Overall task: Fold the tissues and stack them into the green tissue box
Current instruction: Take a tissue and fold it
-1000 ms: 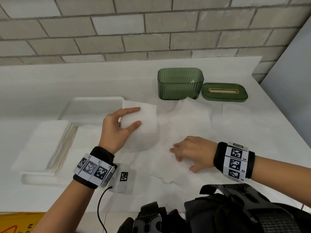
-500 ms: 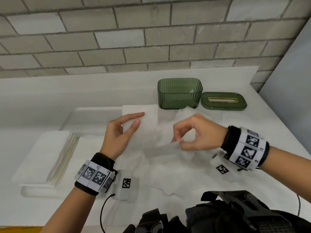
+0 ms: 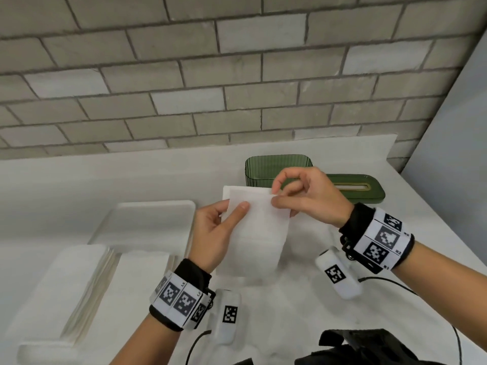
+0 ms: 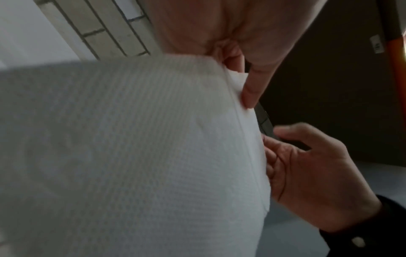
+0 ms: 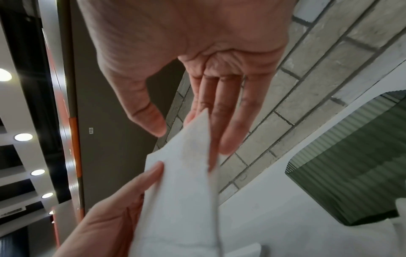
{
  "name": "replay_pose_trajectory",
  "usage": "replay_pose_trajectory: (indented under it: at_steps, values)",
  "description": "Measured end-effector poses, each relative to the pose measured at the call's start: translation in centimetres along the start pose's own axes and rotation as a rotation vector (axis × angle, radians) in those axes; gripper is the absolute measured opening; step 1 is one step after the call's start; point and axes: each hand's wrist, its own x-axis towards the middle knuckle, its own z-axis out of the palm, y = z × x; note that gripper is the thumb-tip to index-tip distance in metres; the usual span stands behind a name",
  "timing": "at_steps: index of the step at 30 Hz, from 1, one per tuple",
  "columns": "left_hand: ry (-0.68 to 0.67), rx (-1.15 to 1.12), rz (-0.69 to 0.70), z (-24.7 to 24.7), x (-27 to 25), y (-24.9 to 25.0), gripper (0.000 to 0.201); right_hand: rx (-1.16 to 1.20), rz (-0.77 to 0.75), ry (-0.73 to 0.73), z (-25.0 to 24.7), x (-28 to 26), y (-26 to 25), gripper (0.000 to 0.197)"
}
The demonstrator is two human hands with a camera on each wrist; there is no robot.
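Observation:
A folded white tissue hangs upright above the table, in front of the green tissue box. My left hand holds its left edge, thumb on the front and fingers behind. My right hand pinches its top right corner between thumb and index finger. In the left wrist view the tissue fills the frame, with the right hand at its edge. The right wrist view shows the tissue between both hands and the ribbed box beyond. The box stands open, its contents hidden.
The green lid with a slot lies right of the box. A white tray sits left of my hands, and a stack of flat tissues lies at the front left. Loose tissues are spread under my hands. A brick wall backs the table.
My right hand left the spread tissues on the table, rose and took the top right corner of the tissue in my left hand. Both hands moved up towards the box.

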Motion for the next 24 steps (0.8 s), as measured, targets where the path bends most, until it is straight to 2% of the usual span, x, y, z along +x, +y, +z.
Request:
replay_pose_trajectory:
  at_steps: [3,6,11,19,24]
  values:
    - [-0.019,0.01,0.031,0.65,0.13,-0.06,0.015,-0.015,-0.056,0.019,0.56,0.19,-0.12,0.024]
    - [-0.023,0.017,0.07,1.09,-0.03,-0.02,0.014,-0.03,-0.072,0.084,0.81,0.4,0.06,0.018]
    - [-0.024,0.007,0.06,0.92,0.13,-0.28,0.029,-0.033,-0.059,0.11,0.76,0.52,-0.24,0.015]
    - [-0.08,0.069,0.099,0.78,0.08,-0.07,0.019,-0.048,-0.107,0.069,0.59,0.65,-0.41,0.016]
    - [-0.061,0.112,0.126,0.94,0.09,-0.18,0.016,-0.028,-0.122,0.07,0.78,1.04,0.16,0.022]
